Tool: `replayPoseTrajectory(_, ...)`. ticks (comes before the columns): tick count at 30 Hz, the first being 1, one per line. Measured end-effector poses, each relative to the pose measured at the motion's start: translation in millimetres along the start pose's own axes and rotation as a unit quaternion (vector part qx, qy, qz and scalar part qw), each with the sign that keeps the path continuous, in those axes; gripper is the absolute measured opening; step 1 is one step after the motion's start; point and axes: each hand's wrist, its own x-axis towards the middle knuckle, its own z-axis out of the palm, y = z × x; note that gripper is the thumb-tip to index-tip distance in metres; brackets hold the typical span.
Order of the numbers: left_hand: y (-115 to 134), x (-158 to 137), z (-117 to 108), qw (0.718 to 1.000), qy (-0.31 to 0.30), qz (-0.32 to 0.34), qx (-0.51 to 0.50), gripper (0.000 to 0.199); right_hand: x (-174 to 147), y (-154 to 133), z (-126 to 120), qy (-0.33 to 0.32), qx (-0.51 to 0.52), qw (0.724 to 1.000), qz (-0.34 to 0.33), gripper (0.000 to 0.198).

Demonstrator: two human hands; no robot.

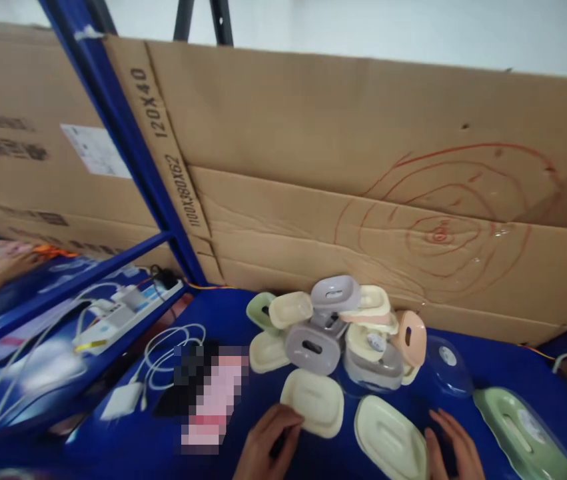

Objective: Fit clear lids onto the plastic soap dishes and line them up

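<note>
Our left hand (269, 441) curls its fingertips against the near left edge of a cream soap dish (313, 400); we cannot tell whether it grips the dish or merely touches it. Our right hand (456, 445) is loosely opened, thumb and fingers apart and grasping nothing, just beside the right edge of a pale soap dish (388, 437). Both dishes lie flat between our hands on the blue tabletop (228, 313), the cream one nearer the left, the pale one nearer the right.

Beyond our hands we have a pile (333, 343) of grey, cream, green and peach dishes. To the right of our right hand lies a green soap dish (520, 427) bearing a sticker; a clear lid (450, 367) sits just beyond that hand. Left of our left hand lie a blurred pink object (216, 403) and, farther off, a white charger (122, 400).
</note>
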Motion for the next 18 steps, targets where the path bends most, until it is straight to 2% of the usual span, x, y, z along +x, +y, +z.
replayPoseTrajectory(3,9.6,2.5,-7.9,0.997,-0.001,0.038,0.066,0.023,3.4,-6.5,-9.1,0.0,-0.014,0.999,0.036,0.061)
replayPoseTrajectory(7,14.5,4.3,-17.8,0.985,-0.031,0.055,0.159,0.041,3.4,-25.5,-12.7,0.011,-0.03,0.997,0.074,0.065)
replayPoseTrajectory(12,6.0,-1.4,-18.7,0.974,-0.074,0.027,0.211,0.042,4.1,-37.8,-15.7,-0.02,-0.011,0.999,0.03,0.059)
replayPoseTrajectory(18,5.9,3.5,-14.4,0.98,-0.084,0.031,0.179,0.027,7.5,-38.9,-11.8,-0.067,0.039,0.996,-0.047,0.047)
